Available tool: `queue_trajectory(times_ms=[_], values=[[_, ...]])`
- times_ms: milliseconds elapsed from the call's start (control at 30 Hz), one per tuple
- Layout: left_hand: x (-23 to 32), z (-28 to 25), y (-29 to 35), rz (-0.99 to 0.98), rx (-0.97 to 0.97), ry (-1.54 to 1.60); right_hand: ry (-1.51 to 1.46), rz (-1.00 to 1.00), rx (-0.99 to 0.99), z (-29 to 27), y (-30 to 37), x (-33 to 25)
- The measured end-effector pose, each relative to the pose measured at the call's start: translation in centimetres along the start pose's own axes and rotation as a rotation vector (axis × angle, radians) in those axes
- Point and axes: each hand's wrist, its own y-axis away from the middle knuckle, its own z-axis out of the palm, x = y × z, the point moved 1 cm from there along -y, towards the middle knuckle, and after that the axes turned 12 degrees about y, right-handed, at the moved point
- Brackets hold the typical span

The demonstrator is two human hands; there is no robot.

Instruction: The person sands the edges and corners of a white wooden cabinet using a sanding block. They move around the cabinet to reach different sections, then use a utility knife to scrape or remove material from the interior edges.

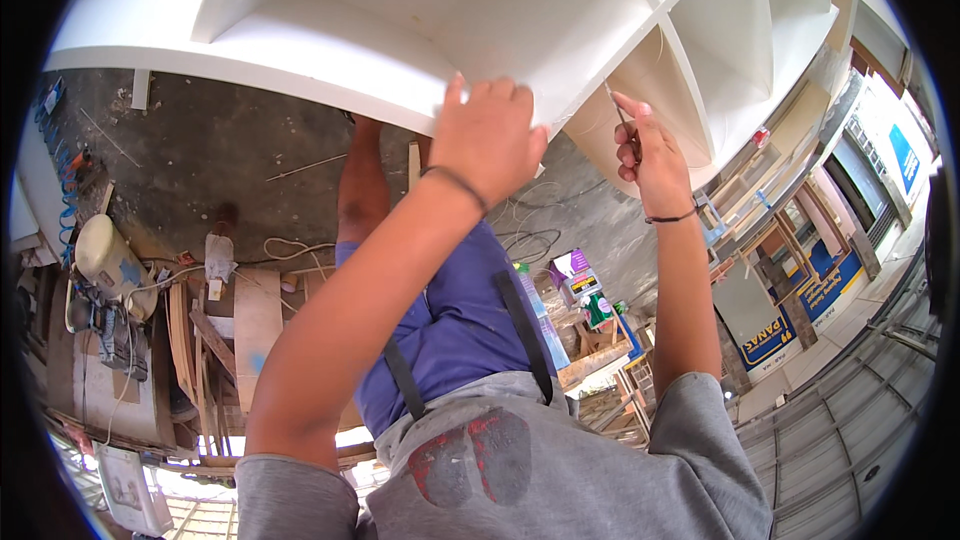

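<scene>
A large white shelf unit (300, 80) with several open compartments fills the top of the view. My left hand (490, 140) is at its front edge, fingers apart and stretched over the white board, holding nothing that I can see. To the right, my right hand (655, 155) is closed around a thin dark tool (622, 117) with a narrow tip, which points up toward the corner of a compartment. Its exact kind cannot be made out. Fine pale strands hang near that tip, by the divider edge (590, 95).
A cream air compressor tank (108, 255) stands at left, near a blue coiled hose (66, 190) and wooden boards (258, 325). Purple boxes (572, 275) sit right of my legs. Loose wire (530, 240) lies on the dark concrete floor (260, 140). Wooden frames (800, 230) are at far right.
</scene>
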Motion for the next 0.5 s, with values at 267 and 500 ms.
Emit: queue_trajectory(times_ms=[267,500], values=[[0.7,5.8,-2.3,-0.227,-0.325,-0.254,-0.111,-0.059,0.008,-1.6,-1.0,2.3],[0.5,5.5,-1.9,-0.15,-0.349,-0.175,-0.09,-0.165,-0.002,-2.1,-2.3,2.2]])
